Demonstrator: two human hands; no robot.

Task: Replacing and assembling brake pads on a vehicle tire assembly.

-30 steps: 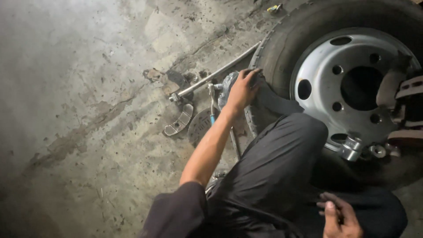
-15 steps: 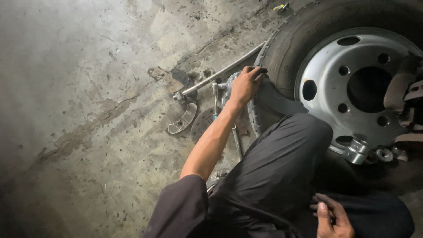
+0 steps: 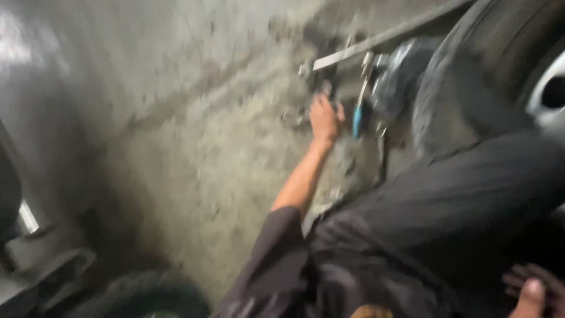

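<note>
The view is blurred by motion. My left hand (image 3: 325, 118) stretches out to the concrete floor (image 3: 194, 147), among small metal parts near a curved dark piece (image 3: 322, 88); whether it grips anything is unclear. Just right of it lies a blue-handled tool (image 3: 357, 121). A long metal bar (image 3: 376, 42) lies beyond the hand and runs toward the tyre (image 3: 471, 76). My right hand (image 3: 532, 291) shows only partly at the bottom right corner, by my dark-trousered knee (image 3: 459, 206); its grasp is hidden.
The silver wheel rim (image 3: 550, 94) shows at the right edge. A dark round part (image 3: 400, 76) rests against the tyre. Another dark tyre-like shape (image 3: 147, 297) and a metal piece (image 3: 26, 221) sit at the bottom left.
My left hand has left the tyre's edge and dropped to the floor beside the blue-handled tool. The camera has swung left and closer, so the wheel has slid to the right edge.
</note>
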